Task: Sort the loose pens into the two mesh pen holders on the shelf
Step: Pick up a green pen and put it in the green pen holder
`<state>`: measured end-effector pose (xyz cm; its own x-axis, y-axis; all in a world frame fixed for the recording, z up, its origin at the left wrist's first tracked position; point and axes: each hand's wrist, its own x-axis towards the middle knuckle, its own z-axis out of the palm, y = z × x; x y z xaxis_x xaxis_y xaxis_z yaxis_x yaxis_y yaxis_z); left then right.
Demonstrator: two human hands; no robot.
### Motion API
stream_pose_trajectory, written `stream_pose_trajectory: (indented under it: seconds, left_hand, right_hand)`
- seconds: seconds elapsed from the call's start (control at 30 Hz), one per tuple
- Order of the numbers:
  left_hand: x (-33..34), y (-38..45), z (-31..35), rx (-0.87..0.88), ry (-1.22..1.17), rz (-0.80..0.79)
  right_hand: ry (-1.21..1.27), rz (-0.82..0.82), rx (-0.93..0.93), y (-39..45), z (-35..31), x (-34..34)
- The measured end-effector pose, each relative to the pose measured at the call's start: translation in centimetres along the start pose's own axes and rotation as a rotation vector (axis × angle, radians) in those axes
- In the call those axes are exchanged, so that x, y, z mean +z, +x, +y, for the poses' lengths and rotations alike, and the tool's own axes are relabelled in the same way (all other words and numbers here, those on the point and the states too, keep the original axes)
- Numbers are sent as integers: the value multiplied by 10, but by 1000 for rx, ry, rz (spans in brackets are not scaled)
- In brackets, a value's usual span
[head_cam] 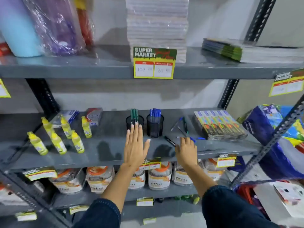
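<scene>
Two mesh pen holders stood side by side near the centre of the middle shelf [105, 145]. The left holder [134, 122] held a bundle of green-capped pens [134, 115]; the right holder [155, 125] held a bundle of blue-capped pens [155, 115]. The sort was therefore judged to be well under way, with colours kept apart.

Several loose pens remained on the shelf at 3 o'clock from the right holder: a small cluster [181, 125] including one blue-capped and one dark pen, a black pen [170, 141] lying at 5 o'clock from the right holder, and a blue pen [198, 138] near the shelf's front.

The left hand [135, 145] was flat and fully open, fingers extended, in front of the left holder, holding nothing. The right hand [186, 147] was bent downward over the loose pens, its fingers curled at the black pen's near end; whether it had closed on a pen could not be determined.

Remaining work, as judged: roughly half a dozen loose pens.
</scene>
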<state>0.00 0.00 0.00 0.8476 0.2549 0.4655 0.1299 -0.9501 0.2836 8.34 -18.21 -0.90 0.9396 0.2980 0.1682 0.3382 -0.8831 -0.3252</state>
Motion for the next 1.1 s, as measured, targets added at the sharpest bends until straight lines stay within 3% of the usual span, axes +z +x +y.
stream_pose_trajectory:
  seconds: [0.37, 0.5, 0.73, 0.97, 1.1]
  left_hand:
    - [70, 3, -18, -8, -2, -341]
    - [82, 8, -12, -21, -31, -356]
    - [85, 8, -11, -13, -2, -322]
    - [74, 7, -18, -63, -21, -334]
    - [63, -5, -32, -55, -61, -303]
  right_hand:
    - [-38, -46, 162, 13, 24, 33]
    - [34, -21, 190, 14, 25, 31]
    - [441, 62, 219, 34, 17, 4]
    - [716, 247, 141, 72, -34, -35]
    - [791, 436, 93, 90, -65, -57]
